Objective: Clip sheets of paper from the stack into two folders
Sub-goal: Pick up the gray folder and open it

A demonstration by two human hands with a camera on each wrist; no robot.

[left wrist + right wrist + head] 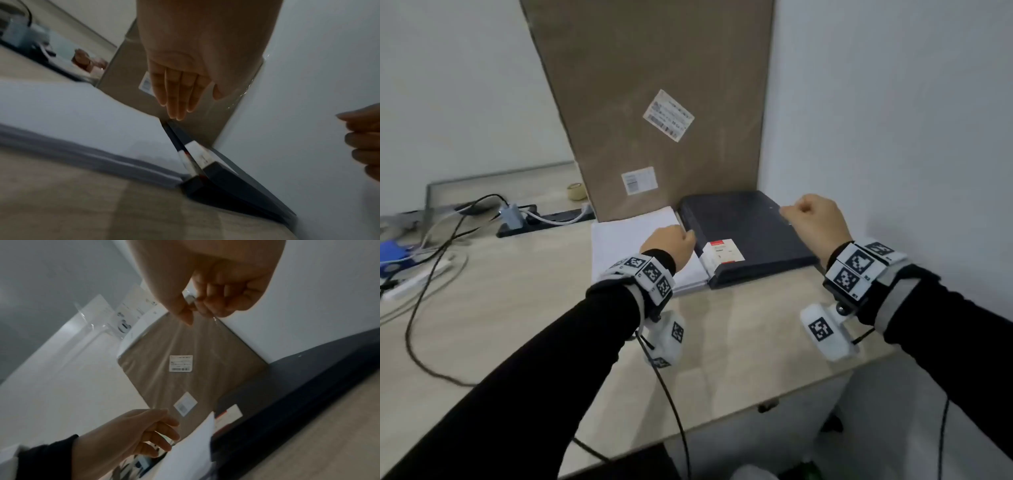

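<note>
A stack of white paper (633, 240) lies on the desk, with dark folders (750, 233) stacked against its right side; the top folder carries a red and white label (723, 255). My left hand (686, 236) hovers over the paper's right edge beside the folders, its fingers (176, 100) straight, together and holding nothing. My right hand (796, 210) is above the far right corner of the folders with its fingers (213, 303) curled toward the palm. It is clear of the folder (298, 386) below it. Both folders are closed.
A tall cardboard box (664, 102) leans against the wall right behind the paper and folders. Cables and a power strip (517, 219) lie at the left, with a tape roll (576, 191) behind them. A white wall closes the right side. The desk edge (774, 401) runs near me.
</note>
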